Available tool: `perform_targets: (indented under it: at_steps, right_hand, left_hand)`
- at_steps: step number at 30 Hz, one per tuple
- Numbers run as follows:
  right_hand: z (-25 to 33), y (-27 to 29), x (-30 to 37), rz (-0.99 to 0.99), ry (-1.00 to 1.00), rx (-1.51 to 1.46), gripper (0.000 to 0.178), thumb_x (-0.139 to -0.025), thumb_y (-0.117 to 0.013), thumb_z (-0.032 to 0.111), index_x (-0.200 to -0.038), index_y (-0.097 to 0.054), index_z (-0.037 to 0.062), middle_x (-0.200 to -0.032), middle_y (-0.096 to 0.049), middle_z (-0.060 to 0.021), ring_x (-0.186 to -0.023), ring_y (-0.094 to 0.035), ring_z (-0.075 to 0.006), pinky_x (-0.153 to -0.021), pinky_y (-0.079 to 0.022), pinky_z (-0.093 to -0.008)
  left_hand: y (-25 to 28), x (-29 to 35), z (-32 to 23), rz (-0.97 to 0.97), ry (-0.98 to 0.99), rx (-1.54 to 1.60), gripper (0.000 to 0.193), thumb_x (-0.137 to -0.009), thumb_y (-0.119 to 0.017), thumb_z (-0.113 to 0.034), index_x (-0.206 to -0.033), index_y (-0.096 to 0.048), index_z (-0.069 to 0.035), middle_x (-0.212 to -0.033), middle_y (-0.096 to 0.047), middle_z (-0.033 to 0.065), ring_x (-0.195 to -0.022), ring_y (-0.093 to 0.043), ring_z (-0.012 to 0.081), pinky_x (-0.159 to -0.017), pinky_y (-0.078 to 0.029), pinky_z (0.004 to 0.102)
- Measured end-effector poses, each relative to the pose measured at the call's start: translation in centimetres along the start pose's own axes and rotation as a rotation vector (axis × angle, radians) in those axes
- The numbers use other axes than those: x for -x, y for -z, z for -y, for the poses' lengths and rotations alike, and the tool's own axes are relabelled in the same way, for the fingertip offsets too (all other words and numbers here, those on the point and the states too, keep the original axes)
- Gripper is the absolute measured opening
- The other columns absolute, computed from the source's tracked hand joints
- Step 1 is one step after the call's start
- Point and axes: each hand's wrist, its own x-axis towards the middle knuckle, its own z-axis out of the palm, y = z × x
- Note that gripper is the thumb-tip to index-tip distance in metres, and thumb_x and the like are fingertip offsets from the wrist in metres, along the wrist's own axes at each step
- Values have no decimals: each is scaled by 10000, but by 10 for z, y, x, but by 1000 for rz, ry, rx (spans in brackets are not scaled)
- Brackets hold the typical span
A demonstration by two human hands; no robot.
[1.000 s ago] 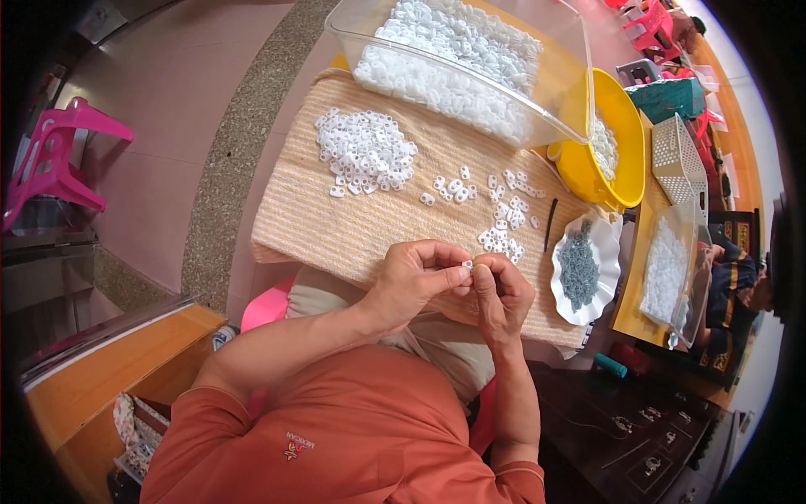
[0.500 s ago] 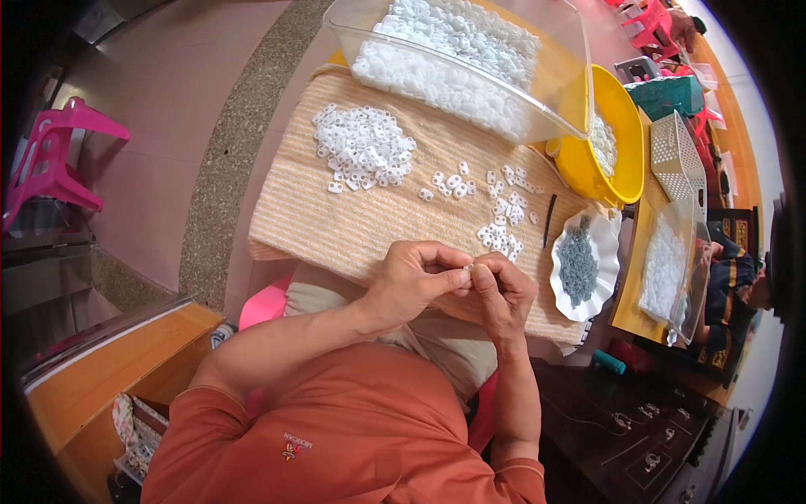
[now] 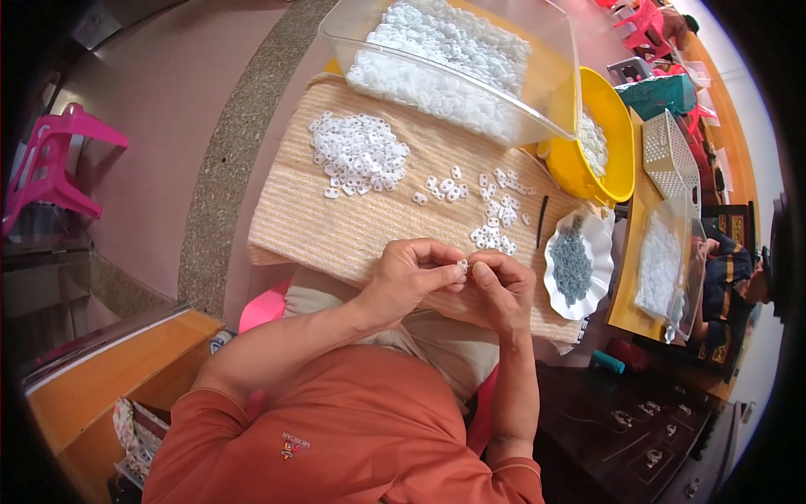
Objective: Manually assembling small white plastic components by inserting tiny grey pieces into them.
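Note:
My left hand (image 3: 410,275) pinches a small white plastic piece with holes (image 3: 462,265) between thumb and fingertips, above the near edge of a striped beige cloth (image 3: 290,206). Right beside it, my right hand (image 3: 504,290) has its thumb and fingers pressed together close to the same piece. Whether something small sits in the right fingertips is hidden. Just beyond my hands lie loose white pieces (image 3: 491,239), with a bigger pile of the same kind (image 3: 357,153) at the far left of the cloth. To the right stands a white scalloped dish (image 3: 603,290) of small grey parts (image 3: 573,267).
A clear plastic bin (image 3: 453,71) of white pieces stands at the back, next to a yellow basin (image 3: 621,143). A black thin stick (image 3: 541,220) lies near the dish. Another clear tray (image 3: 659,269) and a person (image 3: 726,269) are at the right. A pink stool (image 3: 63,164) stands left.
The white piece now shows upright at my left fingertips, where the fingers mostly covered it before. My fingertips have come slightly apart. The cloth and its things appear shifted a little in the view.

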Motion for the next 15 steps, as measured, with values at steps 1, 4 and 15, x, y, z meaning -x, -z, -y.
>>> perform_targets:
  at_steps: [1,4,15]
  right_hand:
    - [-3,1,0,0,-1,0,137,-911,-599,83,-921,-647,-45,-892,-647,-66,-797,-580,-105,-728,-460,-230]
    - [-5,1,0,14,15,-9,139,-912,-598,87,-931,-641,-44,-897,-643,-65,-798,-582,-107,-729,-460,-224]
    - [13,-14,0,-68,-25,305,178,-718,-683,194,-823,-608,71,-817,-636,-75,-740,-635,-237,-645,-518,-317]
  left_hand:
    - [0,0,0,1,14,10,159,-843,-659,-16,-997,-642,24,-885,-664,67,-790,-630,100,-723,-529,230]
    - [0,0,0,-2,26,16,167,-845,-659,-18,-1004,-637,26,-886,-664,73,-791,-638,108,-723,-536,234]
    - [-3,1,0,-13,45,37,195,-847,-653,-19,-1030,-621,41,-888,-666,91,-783,-653,128,-724,-549,242]
